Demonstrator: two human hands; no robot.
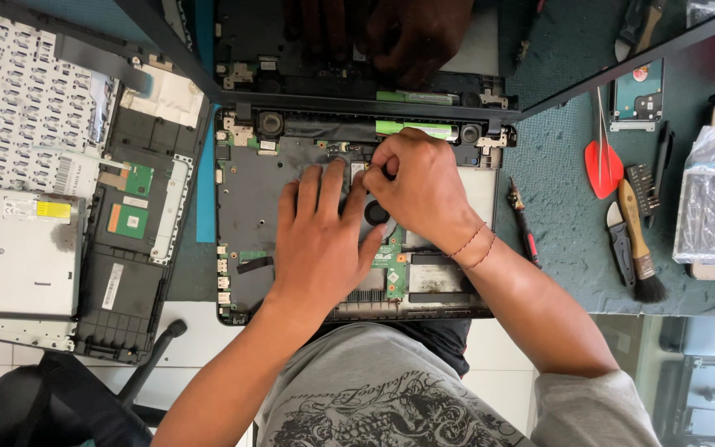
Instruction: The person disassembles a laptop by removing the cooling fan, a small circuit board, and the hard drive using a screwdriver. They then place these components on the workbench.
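Both hands are down inside the opened laptop base [250, 207] on the bench. Left hand [320, 240] lies flat, fingers spread and holding nothing, pressing the dark inner plate beside the round fan [376, 213]. Right hand [419, 186] is curled tight, thumb and fingertips pinched together just above the fan; whatever small part sits in that pinch is hidden. By the look of it, he's mid-teardown, working at a fastener or connector near the fan while the other hand steadies the chassis. Any next move there calls for a fine, careful pull, with the green circuit board [391, 269] just beside his wrist. A detached keyboard panel [35, 108] lies well to the left; a red-handled screwdriver [523, 223] and a brush [639, 248] rest on the mat to the right.
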